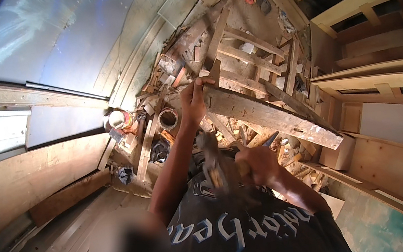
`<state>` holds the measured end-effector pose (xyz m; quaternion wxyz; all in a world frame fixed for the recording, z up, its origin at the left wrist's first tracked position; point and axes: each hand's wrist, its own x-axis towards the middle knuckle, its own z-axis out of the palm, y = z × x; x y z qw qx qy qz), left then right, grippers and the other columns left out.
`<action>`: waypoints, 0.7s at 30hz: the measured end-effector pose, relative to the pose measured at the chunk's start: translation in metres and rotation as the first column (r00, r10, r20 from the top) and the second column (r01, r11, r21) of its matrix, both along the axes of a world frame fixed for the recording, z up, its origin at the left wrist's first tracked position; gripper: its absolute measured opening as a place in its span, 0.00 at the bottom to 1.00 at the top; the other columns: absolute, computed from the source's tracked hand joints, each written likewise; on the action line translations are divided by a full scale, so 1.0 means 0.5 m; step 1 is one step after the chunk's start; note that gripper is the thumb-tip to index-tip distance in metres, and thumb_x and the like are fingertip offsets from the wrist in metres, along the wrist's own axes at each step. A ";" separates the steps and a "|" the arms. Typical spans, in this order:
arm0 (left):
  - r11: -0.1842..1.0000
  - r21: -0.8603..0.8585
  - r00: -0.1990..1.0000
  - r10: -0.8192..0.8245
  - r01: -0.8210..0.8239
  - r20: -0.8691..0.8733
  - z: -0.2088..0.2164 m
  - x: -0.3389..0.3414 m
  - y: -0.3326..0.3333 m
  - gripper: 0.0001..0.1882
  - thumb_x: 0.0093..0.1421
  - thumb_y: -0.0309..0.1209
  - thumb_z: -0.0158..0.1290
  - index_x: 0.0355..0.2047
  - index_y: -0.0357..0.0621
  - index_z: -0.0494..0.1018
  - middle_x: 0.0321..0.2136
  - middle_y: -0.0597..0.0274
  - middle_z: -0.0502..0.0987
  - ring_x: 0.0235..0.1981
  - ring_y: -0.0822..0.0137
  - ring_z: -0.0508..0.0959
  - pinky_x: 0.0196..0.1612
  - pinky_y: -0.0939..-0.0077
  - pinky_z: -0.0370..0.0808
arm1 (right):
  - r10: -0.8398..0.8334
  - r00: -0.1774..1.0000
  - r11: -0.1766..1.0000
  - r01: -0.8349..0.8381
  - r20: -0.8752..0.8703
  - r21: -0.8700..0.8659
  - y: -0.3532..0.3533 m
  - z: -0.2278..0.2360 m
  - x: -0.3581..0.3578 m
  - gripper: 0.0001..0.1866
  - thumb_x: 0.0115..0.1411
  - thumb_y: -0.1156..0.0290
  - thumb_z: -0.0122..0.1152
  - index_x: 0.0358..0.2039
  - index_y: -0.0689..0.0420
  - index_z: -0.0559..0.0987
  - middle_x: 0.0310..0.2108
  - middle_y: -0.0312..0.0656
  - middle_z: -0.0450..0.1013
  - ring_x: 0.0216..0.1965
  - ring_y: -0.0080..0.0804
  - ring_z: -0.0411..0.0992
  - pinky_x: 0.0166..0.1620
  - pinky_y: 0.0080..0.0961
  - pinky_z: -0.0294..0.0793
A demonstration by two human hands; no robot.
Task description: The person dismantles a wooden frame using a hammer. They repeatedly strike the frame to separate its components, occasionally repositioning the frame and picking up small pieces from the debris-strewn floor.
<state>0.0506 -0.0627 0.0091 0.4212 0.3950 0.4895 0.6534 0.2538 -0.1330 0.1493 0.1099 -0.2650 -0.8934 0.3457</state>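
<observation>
A long, rough wooden plank (272, 114) slants across the middle, its far-left end higher in view than its near-right end. My left hand (195, 100) closes around its far-left end, where a short dark piece of wood (215, 72) sticks up beside my fingers. Close to my chest, my right hand (258, 163) is wrapped around a hammer (214, 168). Motion smears the hammer's head, and my fist covers part of the handle. A blue tip (271, 139) shows just past my right hand; I cannot tell whether it belongs to the hammer.
A wooden frame with crosspieces (250, 59) lies beyond the plank. Wood scraps (223, 132) litter the ground. To the left are a round open can (167, 119) and a white bucket (119, 119). Open wooden cabinets (378, 83) stand at right; big sheets (62, 47) lean at far left.
</observation>
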 end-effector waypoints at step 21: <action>0.976 -0.217 0.999 -0.030 0.025 -0.019 0.030 -0.009 -0.007 0.21 0.72 0.35 0.37 0.36 0.35 0.78 0.32 0.66 0.79 0.35 0.75 0.73 0.44 0.80 0.69 | -0.186 0.953 0.980 0.197 -0.241 0.024 -0.017 -0.013 -0.014 0.11 0.54 0.71 0.63 0.35 0.59 0.73 0.18 0.49 0.71 0.19 0.50 0.74 0.24 0.37 0.74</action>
